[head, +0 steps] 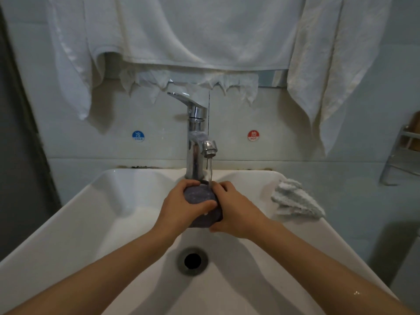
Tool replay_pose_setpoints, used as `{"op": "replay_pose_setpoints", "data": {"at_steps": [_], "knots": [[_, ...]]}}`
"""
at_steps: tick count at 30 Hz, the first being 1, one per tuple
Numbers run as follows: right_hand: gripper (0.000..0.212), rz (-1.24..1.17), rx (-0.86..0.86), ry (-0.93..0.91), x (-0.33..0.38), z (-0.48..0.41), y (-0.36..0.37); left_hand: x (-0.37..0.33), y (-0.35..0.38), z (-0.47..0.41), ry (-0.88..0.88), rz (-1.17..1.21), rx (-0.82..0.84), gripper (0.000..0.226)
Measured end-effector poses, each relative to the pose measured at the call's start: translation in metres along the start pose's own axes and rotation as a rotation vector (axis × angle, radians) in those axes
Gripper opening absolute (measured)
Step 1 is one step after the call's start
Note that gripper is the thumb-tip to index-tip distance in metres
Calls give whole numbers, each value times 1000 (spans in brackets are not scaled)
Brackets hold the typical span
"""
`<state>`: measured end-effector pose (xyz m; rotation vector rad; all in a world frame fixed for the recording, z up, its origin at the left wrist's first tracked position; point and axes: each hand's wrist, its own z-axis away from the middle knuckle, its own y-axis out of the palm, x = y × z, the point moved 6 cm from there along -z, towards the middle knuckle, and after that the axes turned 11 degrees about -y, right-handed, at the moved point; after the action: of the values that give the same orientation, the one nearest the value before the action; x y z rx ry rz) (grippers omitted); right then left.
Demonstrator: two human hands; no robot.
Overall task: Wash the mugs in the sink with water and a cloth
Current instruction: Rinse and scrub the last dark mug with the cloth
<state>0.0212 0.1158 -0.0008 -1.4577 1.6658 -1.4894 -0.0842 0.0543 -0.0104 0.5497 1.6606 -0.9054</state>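
**Rinsing stage, head view.** A dark blue-grey, faintly speckled mug (200,194) is held over the white sink (91,223), just under the spout of the chrome tap (195,137). It lies at 12 o'clock from the drain (192,261).

The water stream (209,169) falls on the mug's far end, between the two hands. The left hand (181,206) wraps the mug from 9 o'clock, with its fingers curled over the far end and its thumb laid across the near face. The right hand (235,212) clasps it from 3 o'clock, fingers curled round the side. Both hands touch the mug, and neither is clearly nearer.

The mug appears tipped, with its long axis running roughly from 12 to 6 o'clock and its far end under the stream. Whether that end is the mouth cannot be told. No handle is visible. The surface looks wet and matt.

The pale knitted cloth (295,201) lies crumpled on the sink's rim at 3 o'clock from the mug, apart from both hands but nearer the right. By judgement, the right hand is the one placed to fetch it while the left keeps the mug, and a wet glaze may slip in a one-handed hold.

White towels (181,30) hang above the tap.
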Motion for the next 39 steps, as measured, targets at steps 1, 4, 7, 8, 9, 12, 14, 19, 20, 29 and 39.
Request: {"op": "replay_pose_setpoints", "data": {"at_steps": [1, 4, 7, 8, 9, 12, 14, 19, 20, 29, 39], "knots": [[88, 11, -5, 1, 2, 0, 2, 1, 0, 1, 2, -8, -23, 50], [88, 5, -2, 9, 2, 0, 2, 0, 1, 1, -12, 30, 15, 46], [89, -41, -12, 30, -2, 1, -1, -7, 3, -1, 6, 4, 127, 48], [89, -41, -16, 32, -3, 0, -2, -8, 2, -1, 16, -30, 159, 50], [89, -39, -17, 30, -3, 0, -2, -9, 1, -1, 23, -60, 185, 53], [89, -30, -25, 31, -3, 0, -3, -10, 0, -1, 30, -122, 226, 59], [89, -11, -48, 25, -1, 0, -4, -10, -1, -1, 45, -129, 180, 58], [87, 38, -43, -5, 4, 0, -2, -5, -4, -1, 53, -72, 3, 50], [88, 40, -29, -3, 3, -1, -2, -4, -4, -1, 50, -43, 16, 48], [94, -48, 76, -13, -14, 1, -6, 10, 9, -2, -101, 193, 417, 61], [94, -41, 74, -28, -12, 1, -4, 10, 8, -4, -56, 179, 342, 47]]}}
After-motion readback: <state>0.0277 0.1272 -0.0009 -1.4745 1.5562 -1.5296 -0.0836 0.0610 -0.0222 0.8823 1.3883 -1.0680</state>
